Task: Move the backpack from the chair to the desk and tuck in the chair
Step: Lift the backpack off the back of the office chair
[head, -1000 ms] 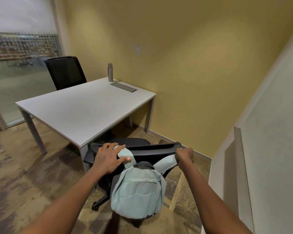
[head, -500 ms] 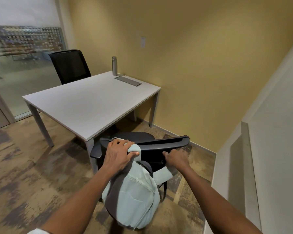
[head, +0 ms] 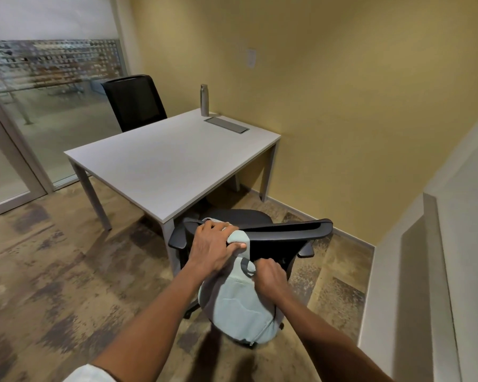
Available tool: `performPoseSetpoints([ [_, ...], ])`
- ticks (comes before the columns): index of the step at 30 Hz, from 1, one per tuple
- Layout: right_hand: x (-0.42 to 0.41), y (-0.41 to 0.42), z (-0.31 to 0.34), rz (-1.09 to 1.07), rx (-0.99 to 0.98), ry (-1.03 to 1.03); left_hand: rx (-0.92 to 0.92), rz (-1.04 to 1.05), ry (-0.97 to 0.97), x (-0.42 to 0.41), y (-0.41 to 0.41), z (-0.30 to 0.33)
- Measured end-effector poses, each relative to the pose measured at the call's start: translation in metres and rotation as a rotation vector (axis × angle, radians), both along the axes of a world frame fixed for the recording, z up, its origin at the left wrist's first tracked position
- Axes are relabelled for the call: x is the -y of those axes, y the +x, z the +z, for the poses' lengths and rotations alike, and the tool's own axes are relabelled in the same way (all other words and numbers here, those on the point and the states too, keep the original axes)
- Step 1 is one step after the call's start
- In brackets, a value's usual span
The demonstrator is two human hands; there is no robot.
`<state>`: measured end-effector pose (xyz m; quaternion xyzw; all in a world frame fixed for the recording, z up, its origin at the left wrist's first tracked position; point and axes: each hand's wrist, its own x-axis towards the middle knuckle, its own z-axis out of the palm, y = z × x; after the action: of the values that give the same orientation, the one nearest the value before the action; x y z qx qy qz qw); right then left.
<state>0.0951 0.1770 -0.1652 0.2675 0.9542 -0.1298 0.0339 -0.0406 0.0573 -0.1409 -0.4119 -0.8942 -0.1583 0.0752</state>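
A pale teal backpack hangs down the back of a black office chair at the near corner of the white desk. One strap is still draped over the left end of the chair's backrest. My left hand grips that strap on top of the backrest. My right hand is closed on the bag's top by its dark grey handle, just behind the backrest. The chair's seat faces the desk and sits partly under its edge.
A second black chair stands at the desk's far side. A metal bottle and a grey cable hatch sit at the desk's far end. Yellow wall on the right, a white ledge close by, glass partition on the left.
My right hand has left the right end of the backrest and moved in to the bag's top. The right strap is off the backrest and the bag has swung left and turned.
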Motion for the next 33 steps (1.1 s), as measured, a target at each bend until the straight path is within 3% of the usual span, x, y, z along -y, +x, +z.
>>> performPoseSetpoints([
  [5,0.003,0.004,0.013,0.087,-0.047,0.091,0.042,-0.017,-0.064,0.006,-0.013,0.005],
  [16,0.025,-0.011,0.060,0.305,-0.129,0.260,0.356,-0.139,-0.364,0.022,-0.050,0.056],
  [20,0.039,-0.023,0.074,0.361,-0.200,0.265,0.355,0.061,-0.302,0.034,-0.058,0.077],
  [23,0.053,-0.031,0.081,0.391,-0.216,0.250,0.424,0.216,-0.150,0.047,-0.062,0.085],
  [26,0.066,-0.038,0.086,0.424,-0.238,0.212,0.367,0.382,-0.025,0.066,-0.062,0.085],
  [30,0.077,-0.041,0.085,0.452,-0.226,0.172,0.247,0.471,-0.123,0.084,-0.057,0.085],
  [33,0.082,-0.040,0.080,0.427,-0.197,0.150,0.355,0.439,-0.224,0.094,-0.064,0.080],
])
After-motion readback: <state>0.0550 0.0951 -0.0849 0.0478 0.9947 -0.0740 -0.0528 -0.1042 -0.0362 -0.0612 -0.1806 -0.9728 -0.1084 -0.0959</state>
